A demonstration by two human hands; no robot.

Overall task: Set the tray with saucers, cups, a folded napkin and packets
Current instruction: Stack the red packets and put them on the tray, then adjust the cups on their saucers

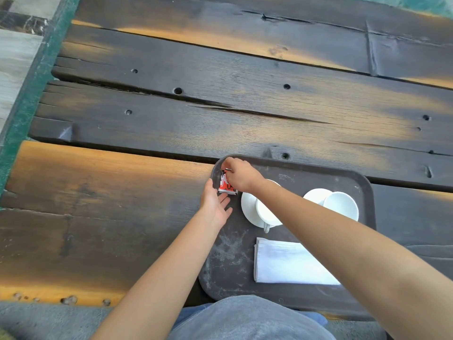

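Note:
A dark tray (318, 175) lies on the wooden table. On it stand two white saucers (248, 204) (315, 195), each with a white cup upside down: one cup (267, 212) under my right forearm, the other cup (340, 204) to its right. A folded white napkin (289, 262) lies at the tray's near side. Red and white packets (226, 186) sit in the tray's far left corner. My right hand (241, 176) pinches the packets from above. My left hand (214, 202) rests open beside them, its fingers touching their near edge.
The table (171, 106) is made of dark, cracked planks with holes and worn orange patches. A green frame (27, 94) runs along its left edge. My knee in grey fabric (245, 320) is at the near edge.

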